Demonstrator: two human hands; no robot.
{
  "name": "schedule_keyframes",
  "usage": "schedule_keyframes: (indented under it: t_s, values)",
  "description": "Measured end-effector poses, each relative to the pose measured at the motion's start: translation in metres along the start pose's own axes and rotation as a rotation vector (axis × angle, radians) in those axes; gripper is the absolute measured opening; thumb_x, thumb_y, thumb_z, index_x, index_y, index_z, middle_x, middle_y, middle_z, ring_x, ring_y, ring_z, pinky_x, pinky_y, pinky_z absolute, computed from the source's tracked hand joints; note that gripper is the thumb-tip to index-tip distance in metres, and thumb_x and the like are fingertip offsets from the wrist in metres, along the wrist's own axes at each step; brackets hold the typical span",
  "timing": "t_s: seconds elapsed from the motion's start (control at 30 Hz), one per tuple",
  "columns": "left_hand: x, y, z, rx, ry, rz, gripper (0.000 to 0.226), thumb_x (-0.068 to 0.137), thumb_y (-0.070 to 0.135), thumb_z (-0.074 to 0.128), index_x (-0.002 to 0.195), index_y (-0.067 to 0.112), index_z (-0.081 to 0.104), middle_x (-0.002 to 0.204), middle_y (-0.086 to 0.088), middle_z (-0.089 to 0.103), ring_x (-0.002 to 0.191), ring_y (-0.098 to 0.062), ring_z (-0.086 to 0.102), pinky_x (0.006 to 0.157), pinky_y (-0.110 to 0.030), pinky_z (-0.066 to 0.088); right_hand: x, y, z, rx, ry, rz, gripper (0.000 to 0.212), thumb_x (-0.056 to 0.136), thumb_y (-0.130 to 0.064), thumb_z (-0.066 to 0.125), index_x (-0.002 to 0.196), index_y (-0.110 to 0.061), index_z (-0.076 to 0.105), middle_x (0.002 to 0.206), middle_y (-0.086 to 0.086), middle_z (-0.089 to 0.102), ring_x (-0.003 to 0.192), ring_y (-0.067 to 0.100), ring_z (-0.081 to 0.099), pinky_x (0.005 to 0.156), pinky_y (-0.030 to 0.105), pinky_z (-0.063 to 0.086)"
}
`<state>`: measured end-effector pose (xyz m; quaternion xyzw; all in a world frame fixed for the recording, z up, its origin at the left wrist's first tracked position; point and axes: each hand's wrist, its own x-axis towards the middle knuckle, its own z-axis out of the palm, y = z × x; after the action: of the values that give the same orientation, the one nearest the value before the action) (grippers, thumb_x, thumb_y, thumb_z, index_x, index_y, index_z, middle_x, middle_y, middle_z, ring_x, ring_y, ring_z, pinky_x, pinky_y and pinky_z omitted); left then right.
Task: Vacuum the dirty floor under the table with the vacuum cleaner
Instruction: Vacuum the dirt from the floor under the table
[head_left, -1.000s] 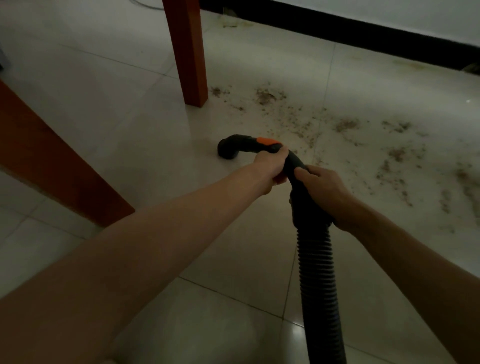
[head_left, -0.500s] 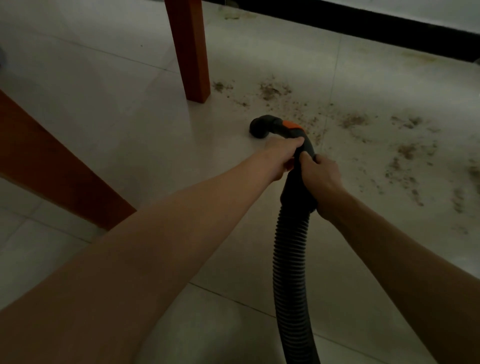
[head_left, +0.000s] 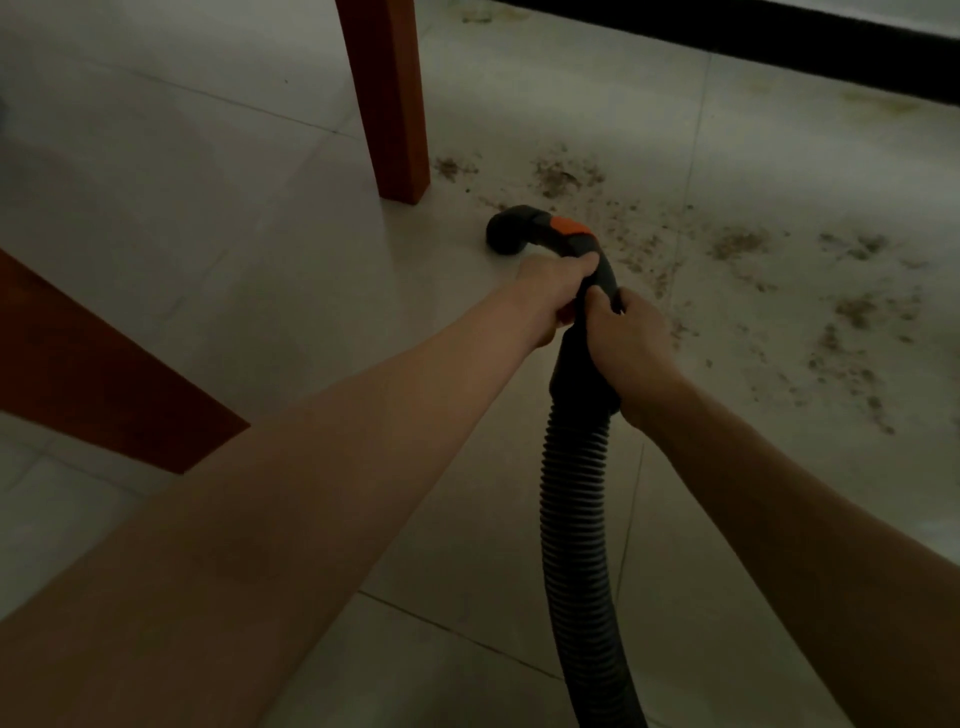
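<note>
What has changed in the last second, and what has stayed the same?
The nozzle of the vacuum hose moved away from the person and to the right, closer to the dirt, between the first two pictures. The left hand and right hand kept gripping the handle. The table leg did not move.

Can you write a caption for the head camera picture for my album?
Both hands, left hand and right hand, grip the vacuum hose, its nozzle beside brown dirt.

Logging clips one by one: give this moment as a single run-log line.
left hand: grips black curved vacuum nozzle | right hand: grips same | brown dirt: on pale tile floor
</note>
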<state>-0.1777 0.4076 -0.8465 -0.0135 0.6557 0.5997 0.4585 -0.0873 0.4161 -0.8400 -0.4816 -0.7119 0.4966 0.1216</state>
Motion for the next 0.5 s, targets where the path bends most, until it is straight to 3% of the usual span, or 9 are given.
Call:
schedule_keyframes:
  t_s: [0.13,0.23,0.4,0.5]
  values:
    - [0.004,0.009,0.0,0.027,-0.017,0.027,0.032,0.092,0.016,0.058,0.118,-0.002,0.053,0.09,-0.01,0.058,0.078,-0.021,0.056,0.066,-0.027,0.047,0.014,-0.007,0.004,0.027,0.035,0.02,0.026,0.099,-0.032,0.042,0.105,-0.011,0.055,0.083,0.003,0.056,0.079,0.024,0.06,0.07,0.037,0.051]
    - [0.01,0.012,-0.002,0.025,0.013,0.049,0.036,0.091,0.013,0.058,0.122,-0.002,0.051,0.104,-0.014,0.06,0.088,-0.023,0.057,0.065,-0.026,0.048,0.021,-0.01,0.004,0.069,0.007,0.028,0.023,0.099,-0.032,0.044,0.099,-0.012,0.056,0.078,0.002,0.056,0.071,0.02,0.059,0.063,0.031,0.05]
    - [0.022,0.011,-0.009,-0.026,0.025,0.063,0.034,0.088,0.012,0.062,0.118,-0.002,0.053,0.089,-0.009,0.059,0.08,-0.02,0.059,0.069,-0.028,0.051,0.026,-0.01,0.002,0.093,-0.057,0.007,0.023,0.098,-0.03,0.046,0.097,-0.011,0.059,0.075,0.003,0.057,0.066,0.018,0.058,0.061,0.029,0.05]
    - [0.026,0.012,-0.009,-0.03,0.043,0.075,0.035,0.088,0.014,0.062,0.118,-0.003,0.053,0.108,-0.015,0.063,0.088,-0.024,0.06,0.08,-0.034,0.052,0.033,-0.012,0.005,0.064,-0.053,-0.011,0.023,0.098,-0.031,0.045,0.096,-0.012,0.057,0.073,0.001,0.056,0.063,0.015,0.057,0.054,0.025,0.047]
